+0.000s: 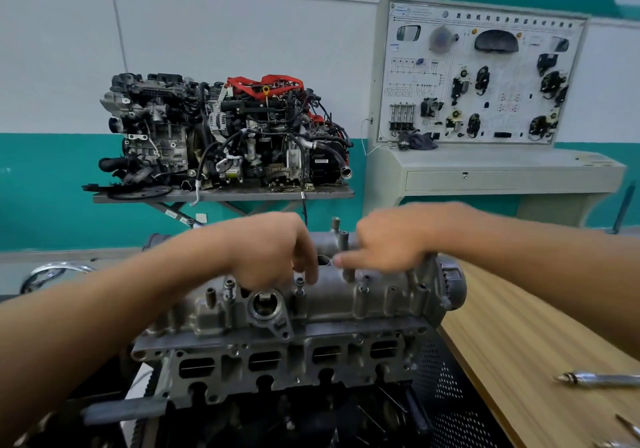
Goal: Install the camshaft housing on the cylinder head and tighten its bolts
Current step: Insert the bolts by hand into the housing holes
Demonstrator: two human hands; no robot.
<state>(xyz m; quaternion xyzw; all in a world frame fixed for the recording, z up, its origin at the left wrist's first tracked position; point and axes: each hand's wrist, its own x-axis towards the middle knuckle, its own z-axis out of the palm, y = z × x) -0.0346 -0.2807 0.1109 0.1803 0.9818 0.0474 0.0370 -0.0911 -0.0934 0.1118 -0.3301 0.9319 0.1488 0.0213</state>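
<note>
The grey camshaft housing (332,295) sits on top of the cylinder head (284,357) in the middle of the view. Bolts stand proud in its near bosses, one at the left (229,288) and one nearer the centre (300,285). My left hand (273,250) reaches down over the housing, fingertips pinched at the top of the centre bolt. My right hand (391,239) rests on the far side of the housing, fingers curled, with its index finger pointing left beside an upright stud (345,253). Whether it holds anything is hidden.
A wooden bench top (540,336) lies to the right with a chrome ratchet handle (595,378) and other tool tips at its edge. Behind stand two engines on a lift table (225,136) and a training board (481,77) on a console.
</note>
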